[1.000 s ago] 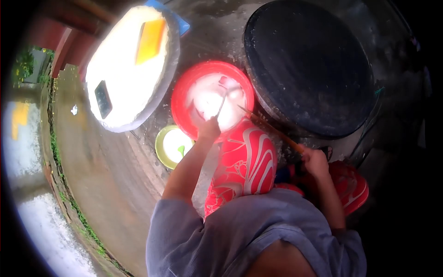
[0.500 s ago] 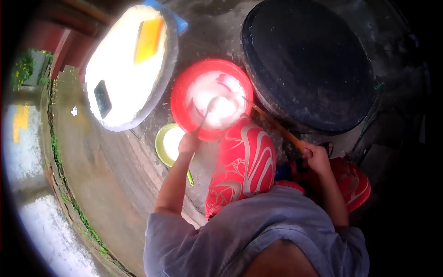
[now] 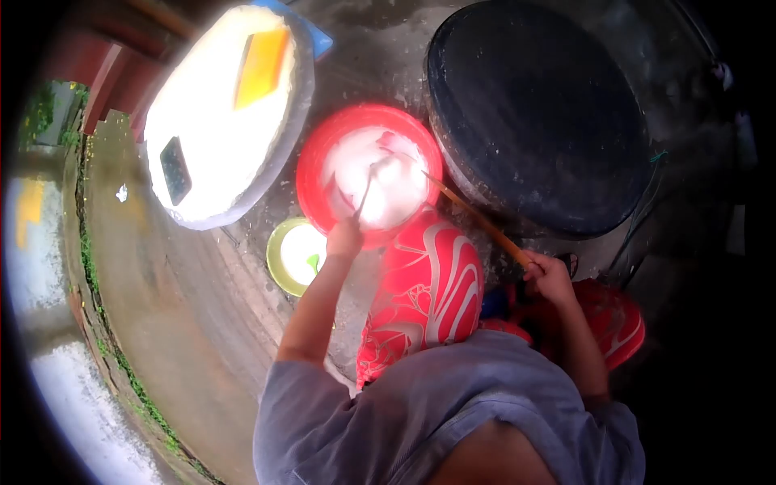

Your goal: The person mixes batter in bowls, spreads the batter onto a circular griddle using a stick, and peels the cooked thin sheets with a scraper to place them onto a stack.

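A red basin holding white, wet-looking stuff sits on the ground before me. My left hand is closed around a thin, greyish tool that reaches into the basin; its far end is blurred in the white. My right hand grips a wooden stick, slanting up to the basin's right side, with its tip at the white contents. Beside my left forearm stands a yellow-green bowl with white contents and a green utensil part inside.
At upper left, a glaring pale slab or table bears a yellow-orange object and a dark phone-like object. A large round black surface stands close on the right. My red-patterned knee touches or nearly touches the basin.
My left hand has moved up and slightly right, with its tool shifting in the basin. The green part now shows inside the bowl. My right hand and the stick have hardly moved.
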Motion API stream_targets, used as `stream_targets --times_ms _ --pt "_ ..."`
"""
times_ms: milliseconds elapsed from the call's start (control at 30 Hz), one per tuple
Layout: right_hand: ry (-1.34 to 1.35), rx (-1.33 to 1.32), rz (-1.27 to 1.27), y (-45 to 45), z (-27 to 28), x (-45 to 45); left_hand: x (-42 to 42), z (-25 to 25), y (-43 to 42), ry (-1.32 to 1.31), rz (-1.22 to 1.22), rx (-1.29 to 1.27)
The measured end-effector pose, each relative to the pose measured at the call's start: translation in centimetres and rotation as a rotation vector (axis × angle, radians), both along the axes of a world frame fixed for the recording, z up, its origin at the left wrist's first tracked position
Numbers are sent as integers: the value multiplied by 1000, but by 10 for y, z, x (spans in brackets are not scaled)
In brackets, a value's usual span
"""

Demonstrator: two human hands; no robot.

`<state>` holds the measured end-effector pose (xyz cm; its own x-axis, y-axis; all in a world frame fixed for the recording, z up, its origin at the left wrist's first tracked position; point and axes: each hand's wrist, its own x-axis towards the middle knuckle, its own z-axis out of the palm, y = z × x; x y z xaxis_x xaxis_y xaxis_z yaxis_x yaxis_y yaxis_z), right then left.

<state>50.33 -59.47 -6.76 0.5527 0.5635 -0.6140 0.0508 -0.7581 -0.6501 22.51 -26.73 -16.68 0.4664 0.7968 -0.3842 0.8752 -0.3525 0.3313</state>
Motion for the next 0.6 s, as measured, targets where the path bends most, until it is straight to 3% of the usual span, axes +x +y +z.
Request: stream_targets --times_ms 100,133,233,267,300,333,367,467,500,567,600 --pt "91 -66 -80 6 9 -2 -30 59 9 -34 -130 -71" --pt "99 -67 -75 6 6 -3 -36 57 12 53 -27 -42" --pt "104 11 -67 2 -1 -1 -31 27 9 180 177 -4" --pt "128 -1 -84 1 -2 1 -35 -8 2 49 114 59" --pt "151 -13 -102 0 -3 2 -17 3 -12 -43 118 34" --pt "148 -15 -105 1 1 0 -10 -20 -10 37 -58 29" --pt "129 -31 -94 5 7 -2 -8 -40 -13 36 -61 26" --pt "118 -5 -89 0 0 -2 18 -30 -26 -198 -104 -324" --pt "132 32 -94 -3 -3 -2 30 7 -32 -448 424 -732" --pt "138 94 -92 -4 -3 -4 30 25 -31 -692 962 -1126" --pt "152 152 -91 -4 -1 -5 13 21 -25 -753 907 -1341"
